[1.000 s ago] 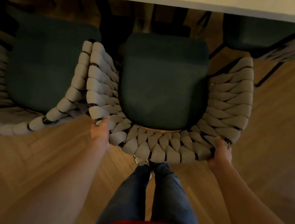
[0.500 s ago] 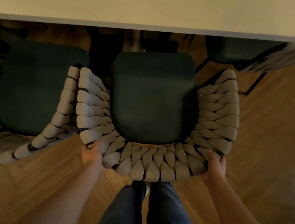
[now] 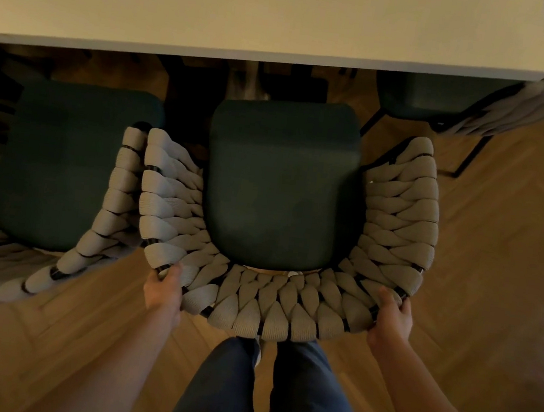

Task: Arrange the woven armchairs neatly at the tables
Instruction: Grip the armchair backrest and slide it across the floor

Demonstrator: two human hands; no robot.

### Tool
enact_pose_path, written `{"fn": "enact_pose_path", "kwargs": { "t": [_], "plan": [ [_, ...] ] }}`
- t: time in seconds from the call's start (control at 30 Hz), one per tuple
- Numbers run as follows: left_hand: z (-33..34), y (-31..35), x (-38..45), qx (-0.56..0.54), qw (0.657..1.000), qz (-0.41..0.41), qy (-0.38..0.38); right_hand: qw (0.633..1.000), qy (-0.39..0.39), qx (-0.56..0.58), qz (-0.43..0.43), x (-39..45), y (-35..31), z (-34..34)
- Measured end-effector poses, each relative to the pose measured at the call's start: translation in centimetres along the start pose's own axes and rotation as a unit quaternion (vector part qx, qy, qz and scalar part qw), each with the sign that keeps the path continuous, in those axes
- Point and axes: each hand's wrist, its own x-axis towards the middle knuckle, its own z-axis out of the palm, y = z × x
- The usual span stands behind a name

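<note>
chair held by its back, short of the table

hands on both near corners of the woven back: your left hand (image 3: 163,290) grips the rim where the weave curves into the left arm, and your right hand (image 3: 392,316) grips the matching spot on the right, fingers curled round the frame. holding it wide like this lets you steer the armchair (image 3: 279,186) straight instead of swinging one side in first.

the armchair sits in the middle, facing the table (image 3: 252,10) on the far side. its dark seat cushion stops just short of the table edge, so it is not yet tucked under. you stand right behind it, legs (image 3: 264,384) close to the back.

its left arm lies just beside the arm of the neighbouring chair (image 3: 65,165) on the left; i cannot tell whether the two touch. another chair (image 3: 445,97) on the far right is partly under the table and turned at an angle.

my guess is a straight push forward comes next. watch the left side, where the woven arms could catch on each other.
</note>
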Motion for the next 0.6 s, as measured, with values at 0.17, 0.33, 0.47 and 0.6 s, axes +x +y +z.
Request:
{"fn": "enact_pose_path", "kwargs": {
  "t": [0.17, 0.33, 0.47, 0.6],
  "plan": [
    [-0.4, -0.2, 0.3, 0.01, 0.999, 0.028, -0.013, 1.0, -0.003, 0.005, -0.004, -0.4, 1.2, -1.3],
    [-0.9, -0.5, 0.4, 0.011, 0.999, 0.03, -0.019, 1.0, -0.022, 0.011, -0.005, -0.5, 1.5, -1.3],
    [-1.4, -1.2, 0.7, 0.014, 1.0, 0.022, -0.011, 0.999, -0.033, -0.002, 0.002, -0.6, 2.1, -1.7],
    [-1.5, -1.2, 0.5, 0.011, 1.0, 0.016, 0.005, 0.999, -0.037, -0.011, 0.011, -1.0, 1.9, -2.1]
  ]
}}
